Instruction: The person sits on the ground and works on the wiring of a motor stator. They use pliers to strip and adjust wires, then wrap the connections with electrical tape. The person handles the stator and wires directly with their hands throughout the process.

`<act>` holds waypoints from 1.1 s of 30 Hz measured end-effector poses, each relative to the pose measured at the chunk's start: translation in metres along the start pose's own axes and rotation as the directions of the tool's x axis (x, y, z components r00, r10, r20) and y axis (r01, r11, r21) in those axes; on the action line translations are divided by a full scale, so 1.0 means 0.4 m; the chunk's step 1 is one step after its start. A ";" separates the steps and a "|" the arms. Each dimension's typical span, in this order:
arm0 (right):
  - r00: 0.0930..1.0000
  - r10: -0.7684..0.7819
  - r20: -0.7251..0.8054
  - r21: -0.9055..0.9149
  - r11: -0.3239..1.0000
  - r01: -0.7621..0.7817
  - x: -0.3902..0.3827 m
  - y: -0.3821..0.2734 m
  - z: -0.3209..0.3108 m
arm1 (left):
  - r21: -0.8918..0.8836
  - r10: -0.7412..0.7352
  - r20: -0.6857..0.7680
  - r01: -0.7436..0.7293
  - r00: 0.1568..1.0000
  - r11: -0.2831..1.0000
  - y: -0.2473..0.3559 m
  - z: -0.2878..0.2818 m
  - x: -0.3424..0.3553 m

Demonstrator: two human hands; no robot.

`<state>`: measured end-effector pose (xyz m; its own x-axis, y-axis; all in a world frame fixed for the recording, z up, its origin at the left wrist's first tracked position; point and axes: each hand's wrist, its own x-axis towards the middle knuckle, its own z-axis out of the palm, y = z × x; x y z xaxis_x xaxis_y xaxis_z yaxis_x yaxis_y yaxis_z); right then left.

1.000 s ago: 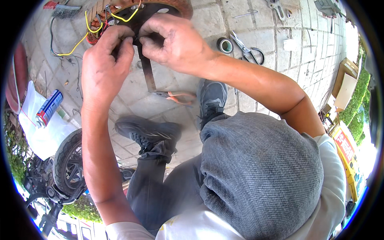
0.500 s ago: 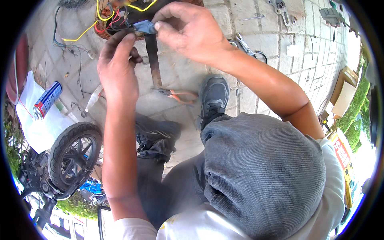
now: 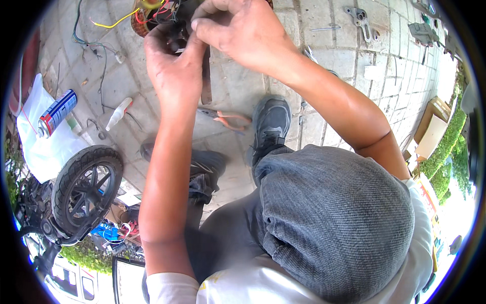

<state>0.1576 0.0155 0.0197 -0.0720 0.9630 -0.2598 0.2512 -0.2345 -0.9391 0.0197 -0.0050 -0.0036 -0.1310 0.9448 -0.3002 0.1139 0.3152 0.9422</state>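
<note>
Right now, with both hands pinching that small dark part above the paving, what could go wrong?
The left hand and right hand grip the small dark part by the fingertips only, so it could slip onto the paving. The loose coloured wires near it might snag. The orange-handled pliers by the shoe could be stepped on.

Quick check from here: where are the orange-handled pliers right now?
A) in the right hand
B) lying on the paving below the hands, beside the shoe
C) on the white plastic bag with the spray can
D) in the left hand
B: the pliers lie on the paving stones just left of the shoe, while the left hand and right hand work together on a small dark part up top.
</note>
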 end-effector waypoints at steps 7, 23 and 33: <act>0.996 0.073 0.048 -0.041 0.997 -0.071 -0.018 -0.039 0.001 | -0.169 0.131 -0.054 -0.139 0.990 0.976 -0.037 -0.021 -0.002; 0.998 0.031 0.058 -0.117 0.993 -0.024 0.007 -0.003 0.005 | 0.342 0.365 0.040 -0.356 0.930 0.870 -0.051 -0.073 0.031; 0.910 0.338 0.239 0.355 0.842 -0.407 0.031 0.021 0.015 | -0.087 -0.148 0.082 0.155 0.986 0.984 0.080 -0.070 0.043</act>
<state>0.1532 0.0248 0.0072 -0.2117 0.7651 -0.6081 -0.1018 -0.6361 -0.7649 -0.0065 0.0188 0.0254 -0.0653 0.8918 -0.4478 0.0059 0.4491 0.8935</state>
